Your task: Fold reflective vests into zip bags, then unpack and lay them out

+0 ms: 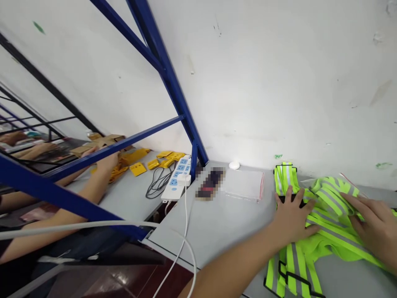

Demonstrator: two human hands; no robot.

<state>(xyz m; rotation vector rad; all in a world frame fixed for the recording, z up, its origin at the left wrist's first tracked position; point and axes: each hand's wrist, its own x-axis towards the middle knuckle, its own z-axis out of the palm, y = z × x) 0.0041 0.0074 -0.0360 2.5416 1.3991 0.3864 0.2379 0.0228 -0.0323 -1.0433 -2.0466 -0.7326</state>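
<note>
My left hand (293, 215) lies with fingers spread on a neon-yellow reflective vest (328, 240) with grey stripes. Black strap buckles (296, 281) show at the vest's near end. A folded strap part (285, 176) stands out beyond my left fingertips. At the right, my right hand (372, 225) has its fingers and thumb around the edge of a rolled reflective vest in a clear bag (335, 192). That bag rests on top of the spread vest. Part of its near side is hidden by my right hand.
Clear zip bags (243, 185) lie flat left of the vest, beside a pixelated item (211, 184) and a white round object (234, 165). A power strip (178, 180) with a white cable (186, 215) sits by the blue frame (173, 87). A co-worker's arms (93, 186) handle yellow items (133, 157).
</note>
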